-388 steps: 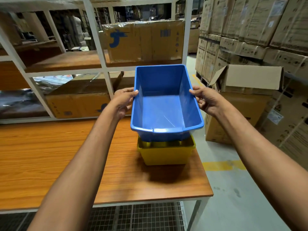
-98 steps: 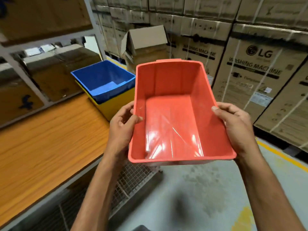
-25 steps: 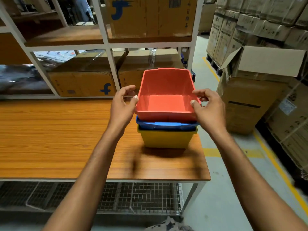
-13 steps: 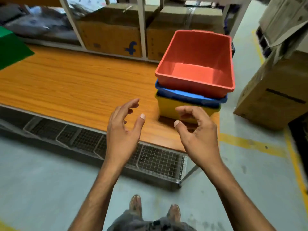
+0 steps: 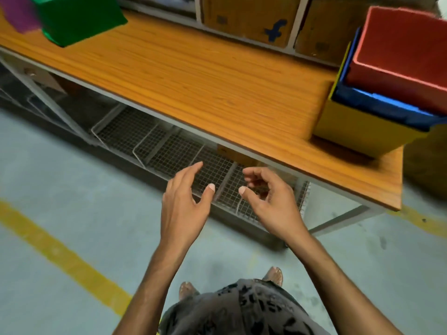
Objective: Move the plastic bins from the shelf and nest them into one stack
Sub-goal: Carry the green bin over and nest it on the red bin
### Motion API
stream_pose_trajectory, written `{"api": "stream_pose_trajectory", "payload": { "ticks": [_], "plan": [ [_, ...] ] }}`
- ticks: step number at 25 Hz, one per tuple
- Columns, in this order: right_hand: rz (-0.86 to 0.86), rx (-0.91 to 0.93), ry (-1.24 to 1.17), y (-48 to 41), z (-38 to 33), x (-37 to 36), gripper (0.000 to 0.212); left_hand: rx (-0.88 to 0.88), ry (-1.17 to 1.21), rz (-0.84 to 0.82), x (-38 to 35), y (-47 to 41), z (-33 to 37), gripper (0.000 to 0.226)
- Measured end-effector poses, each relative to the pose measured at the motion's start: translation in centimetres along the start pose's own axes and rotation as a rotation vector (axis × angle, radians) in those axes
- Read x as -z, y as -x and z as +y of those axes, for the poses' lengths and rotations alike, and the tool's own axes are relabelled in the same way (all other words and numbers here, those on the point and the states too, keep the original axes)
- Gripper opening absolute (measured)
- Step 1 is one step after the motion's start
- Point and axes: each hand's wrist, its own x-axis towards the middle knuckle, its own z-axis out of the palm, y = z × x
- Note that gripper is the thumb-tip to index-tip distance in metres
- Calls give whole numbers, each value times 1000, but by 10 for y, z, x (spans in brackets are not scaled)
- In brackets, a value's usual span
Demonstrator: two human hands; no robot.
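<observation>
A red bin (image 5: 401, 61) sits nested in a blue bin (image 5: 377, 102), which sits in a yellow bin (image 5: 358, 129), all stacked at the right end of the wooden shelf top (image 5: 193, 81). A green bin (image 5: 77, 18) and a purple bin (image 5: 17, 13) stand at the far left of that surface. My left hand (image 5: 186, 204) and my right hand (image 5: 268, 201) hover empty in front of the shelf edge, below and left of the stack, fingers loosely curved.
Wire mesh baskets (image 5: 169, 146) sit under the shelf top. Cardboard boxes (image 5: 246, 18) stand behind it on the rack. A yellow line (image 5: 60, 257) crosses the grey floor at my left. My feet show at the bottom.
Both hands have drawn back from the stack and lowered. My view has swung left and down, bringing the green and purple bins further into sight.
</observation>
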Motion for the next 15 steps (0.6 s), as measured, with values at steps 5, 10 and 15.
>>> {"api": "stream_pose_trajectory", "payload": {
  "ticks": [5,10,15],
  "plan": [
    [-91,-18,-121,2,-42,-110,27,149,180,61,83,8,-72,45],
    [-187,-59,-273,-28,-83,-198,24,321,435,177,148,-9,-123,40],
    [-182,58,-246,-82,-125,-266,25,303,389,253,201,-63,-168,42]
  ]
}}
